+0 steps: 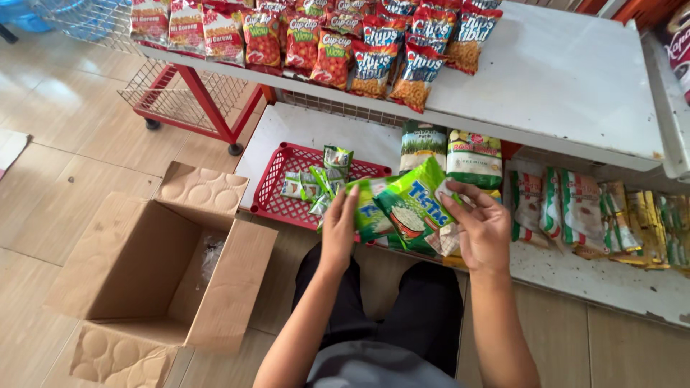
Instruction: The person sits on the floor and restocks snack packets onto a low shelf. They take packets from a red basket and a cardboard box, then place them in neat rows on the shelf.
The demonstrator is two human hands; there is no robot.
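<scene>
both hands grasp a stack of green snack packets above the red basket on the lower shelf: left hand steadies one edge, right hand pinches the other. packets are best kept squared and level so none slips out.

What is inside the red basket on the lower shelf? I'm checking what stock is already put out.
The red basket holds a few small green snack packets near its right side. The hands and the green packets they hold cover its right end, so anything there is hidden.
</scene>
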